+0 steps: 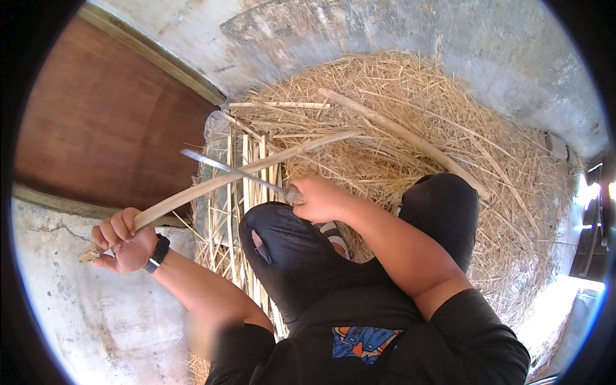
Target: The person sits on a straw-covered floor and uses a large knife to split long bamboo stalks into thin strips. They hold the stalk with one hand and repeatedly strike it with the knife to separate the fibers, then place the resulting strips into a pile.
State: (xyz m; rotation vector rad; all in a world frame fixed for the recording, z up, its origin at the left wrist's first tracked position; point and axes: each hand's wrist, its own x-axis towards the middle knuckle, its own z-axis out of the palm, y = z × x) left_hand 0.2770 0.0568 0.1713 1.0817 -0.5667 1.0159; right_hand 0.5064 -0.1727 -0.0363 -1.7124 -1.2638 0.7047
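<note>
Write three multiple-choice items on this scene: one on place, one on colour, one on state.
1. Where does the knife blade lie?
A. across the long cane
B. on the straw
C. against the wooden door

2. What colour is the wristband?
A. red
B. black
C. white

3. How is the left hand?
A. open and empty
B. flat on the floor
C. closed around the cane's end

Answers: 1 A, the blade crosses the cane above the knee. 2 B, the band on the left wrist is dark. 3 C, its fingers wrap the cane; the right hand grips the knife handle.
</note>
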